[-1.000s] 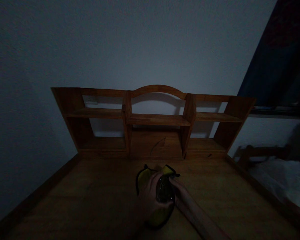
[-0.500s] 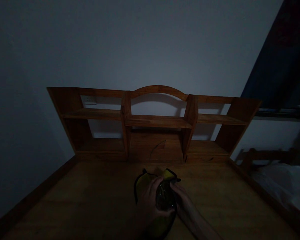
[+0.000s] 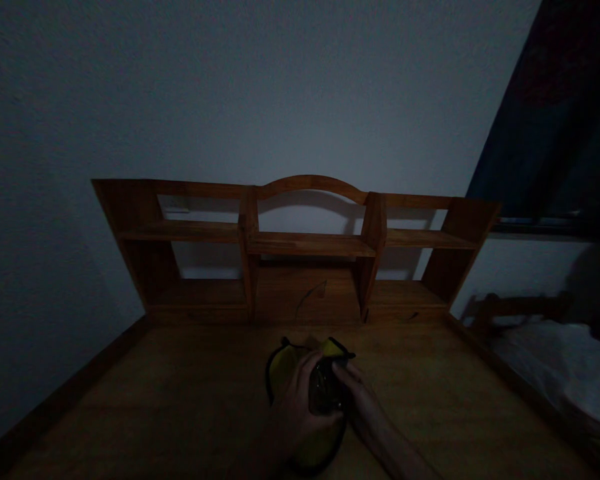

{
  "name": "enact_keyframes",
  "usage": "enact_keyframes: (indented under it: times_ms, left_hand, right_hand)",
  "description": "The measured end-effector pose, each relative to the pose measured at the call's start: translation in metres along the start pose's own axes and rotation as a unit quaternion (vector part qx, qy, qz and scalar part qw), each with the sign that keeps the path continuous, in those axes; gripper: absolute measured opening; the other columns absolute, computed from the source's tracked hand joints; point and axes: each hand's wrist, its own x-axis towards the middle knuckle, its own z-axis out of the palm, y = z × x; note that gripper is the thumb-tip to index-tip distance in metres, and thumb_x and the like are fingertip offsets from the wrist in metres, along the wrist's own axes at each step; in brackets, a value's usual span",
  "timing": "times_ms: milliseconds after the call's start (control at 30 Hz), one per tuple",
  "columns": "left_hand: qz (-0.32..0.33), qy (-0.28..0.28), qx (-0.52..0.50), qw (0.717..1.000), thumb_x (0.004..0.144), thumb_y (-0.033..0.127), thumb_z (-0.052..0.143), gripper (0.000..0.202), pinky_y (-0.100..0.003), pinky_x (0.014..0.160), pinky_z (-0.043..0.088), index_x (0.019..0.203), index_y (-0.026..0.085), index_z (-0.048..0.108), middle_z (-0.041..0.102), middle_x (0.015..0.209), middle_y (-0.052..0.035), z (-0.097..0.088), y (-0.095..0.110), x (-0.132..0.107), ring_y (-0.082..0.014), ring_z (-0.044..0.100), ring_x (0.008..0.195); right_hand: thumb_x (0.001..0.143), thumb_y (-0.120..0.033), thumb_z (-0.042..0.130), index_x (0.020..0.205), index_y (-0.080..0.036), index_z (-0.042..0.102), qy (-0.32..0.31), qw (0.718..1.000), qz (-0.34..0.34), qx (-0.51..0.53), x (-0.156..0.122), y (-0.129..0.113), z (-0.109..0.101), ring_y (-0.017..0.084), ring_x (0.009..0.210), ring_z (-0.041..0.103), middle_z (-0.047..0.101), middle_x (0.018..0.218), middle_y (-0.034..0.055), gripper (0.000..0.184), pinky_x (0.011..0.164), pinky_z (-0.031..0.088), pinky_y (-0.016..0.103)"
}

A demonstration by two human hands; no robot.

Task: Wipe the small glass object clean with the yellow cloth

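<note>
A dark, glossy, rounded object (image 3: pixel 324 388) sits between my two hands; the dim light hides what kind it is. My left hand (image 3: pixel 303 407) curls round its left and near side, with the thumb along the bottom. From the right, my right hand (image 3: pixel 357 393) grips it, thumb on the upper edge and the other fingers hidden. Under and around the hands lies an opened yellow pouch with black edging (image 3: pixel 280 367), spread on the wooden desk (image 3: pixel 180 387). Its near part shows below my left hand.
A wooden shelf unit (image 3: pixel 310 245) with several compartments stands along the desk's back edge, against a pale wall (image 3: pixel 300 100). Raised wooden edges run down both sides of the desk. Beyond the right edge lies white bedding or plastic (image 3: pixel 555 353); a dark window (image 3: pixel 545 133) is above.
The view has shifted slightly. My hands still hold the dark object over the pouch, and my right thumb has moved a little farther left across its top.
</note>
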Motion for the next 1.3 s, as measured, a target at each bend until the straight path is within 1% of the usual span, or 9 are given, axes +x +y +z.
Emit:
enact_keyframes:
  times_ms: [100,200,267,367,500,700,1000,1167,1300]
  left_hand:
    - [0.001,-0.003,-0.003,1.0,0.057,0.036,0.077,0.09,-0.045,0.099,0.043,0.133,0.02,0.031,0.046,0.132,-0.0125,0.0,0.0,-0.002,-0.0298,0.045,0.121]
    - [0.02,-0.004,-0.01,1.0,0.057,0.038,0.076,0.091,-0.045,0.099,0.043,0.133,0.02,0.03,0.046,0.131,-0.0132,0.002,0.0,-0.003,-0.0302,0.045,0.121]
    - [0.014,-0.003,-0.013,1.0,0.057,0.04,0.076,0.092,-0.045,0.098,0.043,0.133,0.02,0.029,0.047,0.131,-0.0135,0.004,-0.001,-0.004,-0.0305,0.045,0.121]
    - [-0.009,-0.006,-0.014,1.0,0.055,0.041,0.077,0.093,-0.045,0.097,0.044,0.133,0.021,0.03,0.048,0.13,-0.0129,0.006,-0.002,-0.004,-0.0305,0.046,0.12]
    - [-0.013,-0.002,0.0,1.0,0.051,0.04,0.078,0.094,-0.046,0.095,0.045,0.131,0.022,0.033,0.051,0.127,-0.013,0.005,-0.005,-0.004,-0.032,0.049,0.117]
    - [-0.071,0.002,-0.025,0.997,0.048,0.042,0.079,0.094,-0.046,0.09,0.049,0.129,0.023,0.035,0.056,0.122,-0.0112,0.005,-0.012,-0.002,-0.0317,0.055,0.11]
    - [-0.149,0.039,-0.094,0.984,0.053,0.035,0.078,0.086,-0.045,0.092,0.046,0.127,0.022,0.036,0.056,0.12,-0.0095,-0.002,-0.012,0.006,-0.0279,0.055,0.11]
    - [-0.166,0.05,-0.122,0.977,0.057,0.035,0.077,0.083,-0.043,0.09,0.047,0.127,0.023,0.035,0.057,0.119,-0.0087,-0.003,-0.01,0.007,-0.0256,0.057,0.108]
    - [-0.166,0.037,-0.109,0.979,0.059,0.034,0.077,0.089,-0.044,0.095,0.044,0.133,0.023,0.028,0.052,0.127,-0.0105,-0.005,-0.006,0.004,-0.0268,0.051,0.116]
  right_hand:
    - [0.078,-0.029,0.067,0.097,-0.017,0.068,0.004,1.0,0.004,0.012,-0.002,0.003,0.001,0.022,0.092,0.062,0.07,0.098,0.0061,0.023,0.088,0.043,0.035]
    - [0.079,-0.029,0.065,0.093,-0.016,0.07,-0.008,0.999,0.023,0.03,-0.002,0.002,0.001,0.021,0.087,0.063,0.071,0.093,0.0059,0.02,0.083,0.045,0.032]
    - [0.078,-0.029,0.065,0.089,-0.015,0.07,-0.012,0.998,0.035,0.041,-0.001,0.001,0.0,0.02,0.083,0.064,0.072,0.09,0.0057,0.018,0.079,0.045,0.031]
    - [0.078,-0.029,0.066,0.089,-0.015,0.071,-0.015,0.997,0.053,0.055,0.001,0.001,-0.002,0.02,0.081,0.064,0.072,0.087,0.0054,0.018,0.08,0.045,0.032]
    - [0.079,-0.033,0.064,0.091,-0.015,0.07,-0.03,0.995,0.076,0.064,0.003,0.004,-0.002,0.023,0.082,0.064,0.072,0.089,0.0071,0.023,0.081,0.045,0.035]
    - [0.078,-0.033,0.063,0.093,-0.015,0.07,-0.043,0.99,0.101,0.085,0.004,0.003,0.002,0.026,0.091,0.063,0.072,0.092,0.0084,0.025,0.085,0.045,0.039]
    - [0.077,-0.031,0.061,0.098,-0.015,0.069,-0.072,0.981,0.142,0.111,0.003,-0.002,0.004,0.027,0.097,0.062,0.071,0.098,0.0085,0.027,0.088,0.044,0.039]
    - [0.072,-0.024,0.068,0.105,-0.019,0.066,-0.078,0.986,0.105,0.103,0.001,-0.005,0.003,0.026,0.1,0.062,0.069,0.107,0.0068,0.033,0.09,0.042,0.038]
    - [0.07,-0.023,0.071,0.108,-0.022,0.065,-0.081,0.988,0.092,0.097,0.001,-0.009,0.003,0.026,0.102,0.061,0.068,0.109,0.0056,0.038,0.092,0.041,0.039]
